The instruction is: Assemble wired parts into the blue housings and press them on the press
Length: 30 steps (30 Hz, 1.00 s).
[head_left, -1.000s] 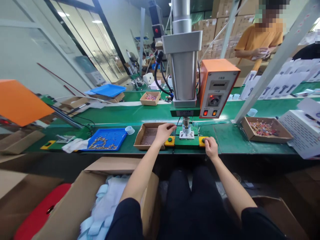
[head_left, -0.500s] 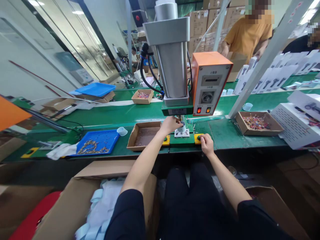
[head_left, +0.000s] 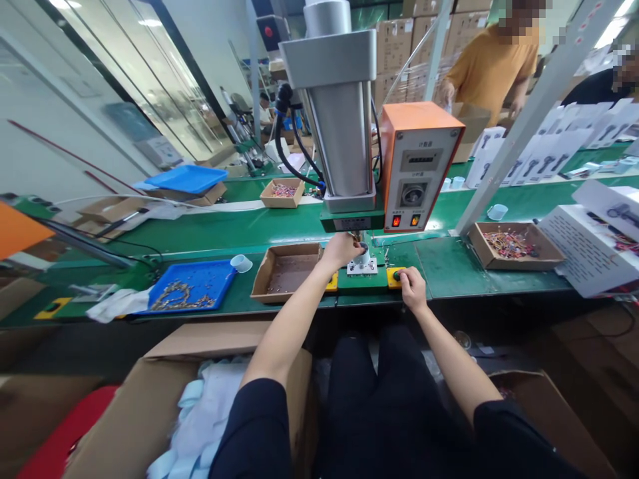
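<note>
My left hand point(head_left: 343, 250) reaches under the press point(head_left: 344, 133), its fingers pinched together at the rim of a small pale blue cup point(head_left: 365, 257). What lies between the fingertips is too small to make out. That cup sits on a white fixture plate point(head_left: 362, 268) beneath the press's brass-coloured tip. My right hand point(head_left: 414, 288) is closed at the green push button point(head_left: 397, 275) on a yellow box, thumb and forefinger against it. Left of the fixture, a second yellow button box point(head_left: 332, 283) is partly covered by my left forearm.
A shallow cardboard box point(head_left: 287, 269) and a blue tray point(head_left: 187, 293) of small metal parts stand to the left, a loose cup point(head_left: 241, 263) between them. On the right is a box of coloured wire parts point(head_left: 514, 245). An orange control box point(head_left: 419, 166) adjoins the press. A person point(head_left: 492, 66) stands behind.
Both hands keep their places at the cup and the button. The view has shifted very slightly; the person behind has moved an arm a little.
</note>
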Tool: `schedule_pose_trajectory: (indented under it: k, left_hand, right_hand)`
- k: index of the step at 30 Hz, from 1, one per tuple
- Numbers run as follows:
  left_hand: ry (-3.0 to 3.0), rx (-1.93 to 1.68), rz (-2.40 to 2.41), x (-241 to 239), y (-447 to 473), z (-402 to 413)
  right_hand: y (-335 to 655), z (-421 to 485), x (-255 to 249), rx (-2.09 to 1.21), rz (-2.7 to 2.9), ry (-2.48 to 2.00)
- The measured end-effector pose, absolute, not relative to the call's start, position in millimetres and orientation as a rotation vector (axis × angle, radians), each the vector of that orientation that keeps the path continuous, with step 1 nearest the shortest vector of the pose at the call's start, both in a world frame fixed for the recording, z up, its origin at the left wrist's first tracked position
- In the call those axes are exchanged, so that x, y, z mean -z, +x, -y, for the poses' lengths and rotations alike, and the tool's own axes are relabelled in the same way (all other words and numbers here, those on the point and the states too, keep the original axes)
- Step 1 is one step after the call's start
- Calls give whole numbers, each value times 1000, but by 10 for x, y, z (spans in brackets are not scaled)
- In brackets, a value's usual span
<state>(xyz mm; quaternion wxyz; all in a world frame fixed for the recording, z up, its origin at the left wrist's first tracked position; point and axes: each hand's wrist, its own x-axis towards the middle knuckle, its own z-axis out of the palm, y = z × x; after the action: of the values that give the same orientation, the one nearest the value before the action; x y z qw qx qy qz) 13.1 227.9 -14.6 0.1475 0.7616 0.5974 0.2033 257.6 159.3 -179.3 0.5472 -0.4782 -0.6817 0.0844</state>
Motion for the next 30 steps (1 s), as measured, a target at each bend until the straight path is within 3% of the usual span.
schedule_pose_trajectory:
  k: [5,10,16,21,26,30]
  left_hand:
    - [2210,-657,-1768,204,-7,-2139]
    - [2492,-973,-2085,753,-485,-1630]
    - [2463,-723,-2144,1183,-666,-1292]
    - [2736,-631,-1887,1306,-708,-1467]
    - [2575,-1032,-1745,1572,-1270,-1217]
    - [1752,-1470,-2325,2021,-2205,-408]
  right_hand:
    - [2567,-1585,1789,-153,1610,-1132]
    - [2547,-1619,1764,-76,1623,-1108]
    - [2567,-1725,1799,-61,1678,-1142]
    - [2561,-1869,1941,145,1717,-1167]
    - [2622,-1807,1852,214,1802,-1230]
    - [2624,-1795,1705,186,1932,-1330]
